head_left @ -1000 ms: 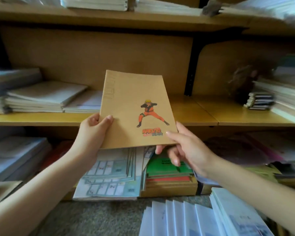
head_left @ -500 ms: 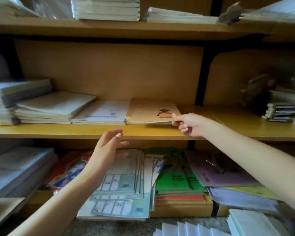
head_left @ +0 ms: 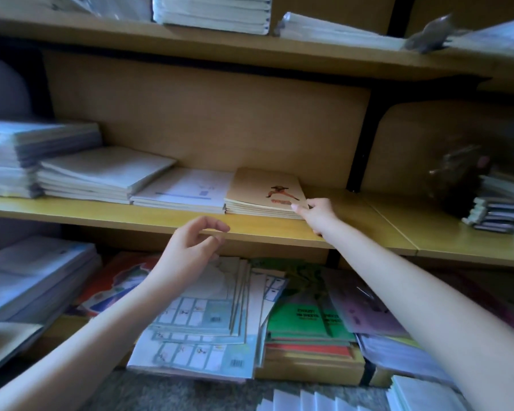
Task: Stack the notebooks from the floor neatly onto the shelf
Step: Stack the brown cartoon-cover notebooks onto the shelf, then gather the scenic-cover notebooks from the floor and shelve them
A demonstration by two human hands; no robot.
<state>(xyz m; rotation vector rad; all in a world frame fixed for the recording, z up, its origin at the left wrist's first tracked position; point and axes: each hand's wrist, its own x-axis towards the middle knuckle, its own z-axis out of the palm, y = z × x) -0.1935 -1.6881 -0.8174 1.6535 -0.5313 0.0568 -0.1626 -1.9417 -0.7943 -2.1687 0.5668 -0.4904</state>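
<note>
A tan notebook (head_left: 261, 185) with an orange cartoon figure lies on top of a small stack of like notebooks on the middle shelf (head_left: 166, 216). My right hand (head_left: 318, 213) rests at the stack's front right corner, thumb on the top cover, fingers curled against the edge. My left hand (head_left: 190, 247) hovers in front of the shelf's front edge, fingers loosely curled and apart, holding nothing. More notebooks (head_left: 321, 400) lie fanned out on the floor at the bottom.
To the left of the tan stack sit a white notebook stack (head_left: 187, 189) and taller stacks (head_left: 101, 173). A black bracket (head_left: 361, 149) divides the shelf. Small dark booklets (head_left: 496, 213) stand at the right. The lower shelf holds green books (head_left: 306, 320) and sheets.
The tan notebook went from being held up in both hands to lying on the shelf stack. My left hand let go and dropped back; my right hand stays at the stack's corner.
</note>
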